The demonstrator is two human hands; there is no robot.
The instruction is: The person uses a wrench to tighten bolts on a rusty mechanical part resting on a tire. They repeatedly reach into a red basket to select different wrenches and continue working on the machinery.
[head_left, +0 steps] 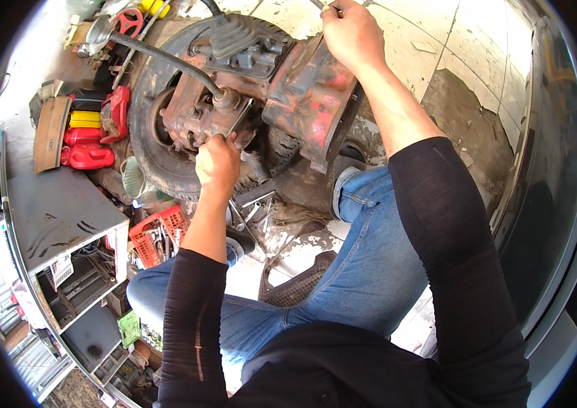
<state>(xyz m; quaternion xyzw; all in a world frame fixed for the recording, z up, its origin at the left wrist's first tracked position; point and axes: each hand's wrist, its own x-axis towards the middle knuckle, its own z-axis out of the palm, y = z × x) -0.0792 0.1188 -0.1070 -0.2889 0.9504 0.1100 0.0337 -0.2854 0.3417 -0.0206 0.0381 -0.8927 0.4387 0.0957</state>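
A rusty, red-stained gearbox (pixel 319 102) lies on a black tyre (pixel 149 112). My left hand (pixel 217 163) is closed at its near side, on a slim metal tool that looks like a wrench (pixel 241 115). The tool's far end reaches the base of a long, bent gear lever (pixel 173 62). Beyond the gearbox's far right end, my right hand (pixel 353 35) is closed in a pinch; a bit of thin metal shows by its fingertips, but its kind is unclear. Behind the lever sits a ribbed rubber boot (pixel 232 37) on the gearbox top.
Loose wrenches (pixel 254 209) lie on the floor by my left foot. A red plastic basket (pixel 156 238) of tools stands beside a grey metal cabinet (pixel 57 211) at left. Red jerrycans (pixel 91 155) are farther back. A dark vehicle panel (pixel 553 183) borders the right side.
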